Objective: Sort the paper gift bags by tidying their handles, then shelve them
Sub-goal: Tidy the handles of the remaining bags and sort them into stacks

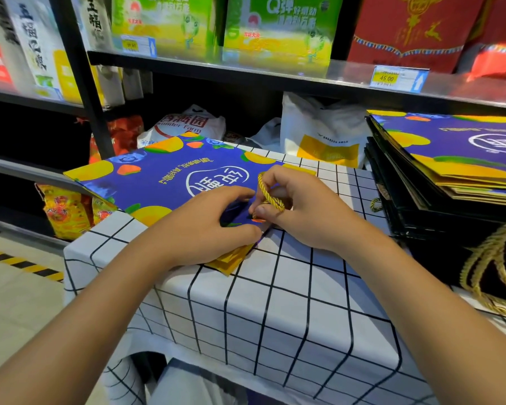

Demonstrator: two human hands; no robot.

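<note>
On the checked cloth (275, 287), our left hand (208, 226) flat on the bag (158, 176), right hand (301, 206) pinching its cord (270, 197), bag stack (450, 171) at three o'clock, shelf (275, 74) at twelve.

- A flat blue gift bag (170, 173) lies on the checked counter (275, 302).
- The left hand (205, 226) presses on the bag's near end.
- The right hand (298, 206) pinches its gold cord handle (270, 197).
- A stack of matching bags (450, 171) sits right of the blue gift bag.

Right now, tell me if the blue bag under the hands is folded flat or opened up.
Folded flat: the blue bag lies printed face up on the checked tablecloth.
</note>
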